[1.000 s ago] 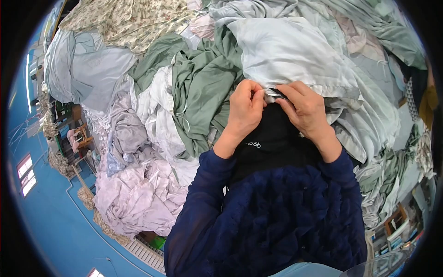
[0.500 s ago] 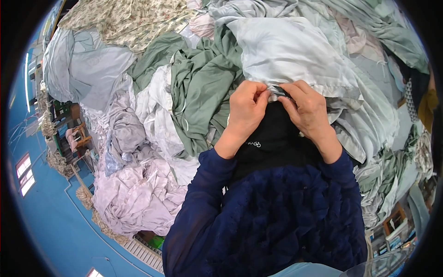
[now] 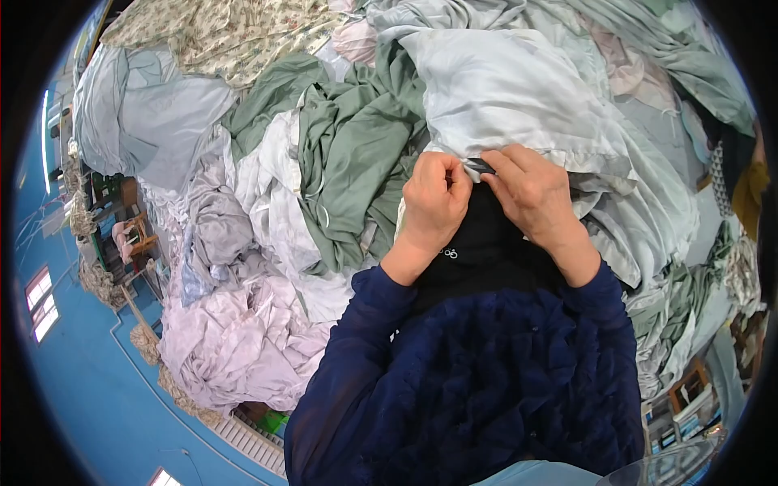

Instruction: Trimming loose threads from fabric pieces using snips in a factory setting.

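Note:
My left hand (image 3: 433, 198) and my right hand (image 3: 531, 190) are held close together in front of my chest, both pinching the near edge of a pale blue-grey sheet (image 3: 519, 89). The sheet spreads away from my fingers over a large heap of fabric. A small dark piece shows between the fingertips of the two hands; what it is cannot be told. Below the hands is my black garment (image 3: 486, 251) and dark blue quilted sleeves (image 3: 454, 381).
A sage green cloth (image 3: 356, 154) lies left of the hands. Lilac and white fabrics (image 3: 235, 340) pile at the lower left, a floral print cloth (image 3: 235, 32) at the top left. More pale green and pink fabrics fill the right. Blue floor (image 3: 89, 389) lies far left.
Both hands have drawn slightly closer together on the sheet's edge, fingertips now almost touching. The heap has not visibly moved.

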The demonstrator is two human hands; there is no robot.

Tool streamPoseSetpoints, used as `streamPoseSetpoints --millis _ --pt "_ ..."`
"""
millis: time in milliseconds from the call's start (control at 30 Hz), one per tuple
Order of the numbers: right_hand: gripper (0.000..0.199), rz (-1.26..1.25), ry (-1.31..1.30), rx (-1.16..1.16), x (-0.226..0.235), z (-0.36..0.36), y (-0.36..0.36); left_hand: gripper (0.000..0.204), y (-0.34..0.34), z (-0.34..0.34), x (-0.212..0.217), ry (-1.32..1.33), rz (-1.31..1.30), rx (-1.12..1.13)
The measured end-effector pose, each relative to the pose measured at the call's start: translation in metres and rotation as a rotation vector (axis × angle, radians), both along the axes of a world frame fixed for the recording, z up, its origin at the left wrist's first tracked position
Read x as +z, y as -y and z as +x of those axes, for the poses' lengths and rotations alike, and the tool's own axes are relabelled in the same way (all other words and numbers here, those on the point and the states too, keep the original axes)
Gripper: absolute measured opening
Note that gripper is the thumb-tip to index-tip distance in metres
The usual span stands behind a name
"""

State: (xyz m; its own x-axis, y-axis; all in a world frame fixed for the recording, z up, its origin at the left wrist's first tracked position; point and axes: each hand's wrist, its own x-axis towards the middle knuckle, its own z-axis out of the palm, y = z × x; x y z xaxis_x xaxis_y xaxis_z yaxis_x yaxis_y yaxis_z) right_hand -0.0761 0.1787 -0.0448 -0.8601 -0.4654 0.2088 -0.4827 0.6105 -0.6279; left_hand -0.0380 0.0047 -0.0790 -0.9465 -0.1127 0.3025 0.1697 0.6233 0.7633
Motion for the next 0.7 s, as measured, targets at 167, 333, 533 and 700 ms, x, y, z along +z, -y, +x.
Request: streamPoseSetpoints --millis 167,333,533,700 --pt "0.033 -0.011 -0.027 0.021 0.0024 -0.0009 0.0019 0.012 0.0007 0.0022 -0.0015 -0.061 -0.057 0.025" --pt "0.033 -0.024 -0.002 0.030 0.0002 -0.0016 0.0002 0.013 0.0001 0.0046 -0.0077 -0.054 -0.037 0.044" --pt "0.035 -0.030 -0.013 0.044 0.0007 -0.0004 0.0011 0.013 -0.0016 0.0061 -0.0081 -0.054 -0.004 0.062" --pt "0.036 -0.016 -0.025 0.042 -0.0021 -0.0010 0.0045 0.018 -0.0042 0.0079 -0.0094 -0.076 0.005 0.071"
